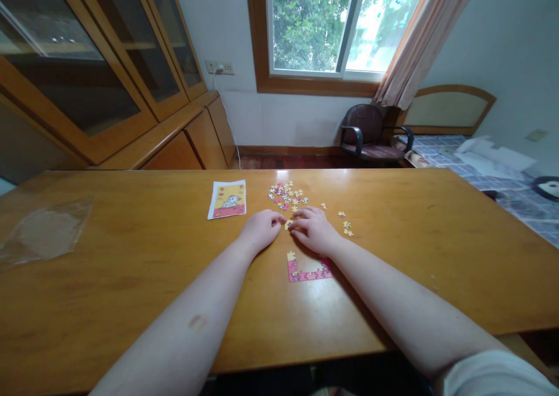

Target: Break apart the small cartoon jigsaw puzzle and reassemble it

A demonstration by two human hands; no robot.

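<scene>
Between my two hands, a small yellow jigsaw piece (288, 225) with a dark mark lies on the table. My left hand (261, 231) is curled, its fingertips closed on the piece's left side. From the right, my right hand (315, 230) pinches the same piece with bent fingers. Closer to me sits a joined puzzle border (309, 275), mostly pink with yellow at its upper left; my right hand and wrist hide part of its right side. Just beyond my hands is a pile of loose puzzle pieces (286, 194), yellow, pink and white.
A printed reference picture (229, 200) lies left of the pile. Several stray yellow pieces (347, 225) are right of my right hand. A clear plastic bag (48, 230) rests at the wooden table's (144, 227) far left. Behind the table stands an armchair (371, 133).
</scene>
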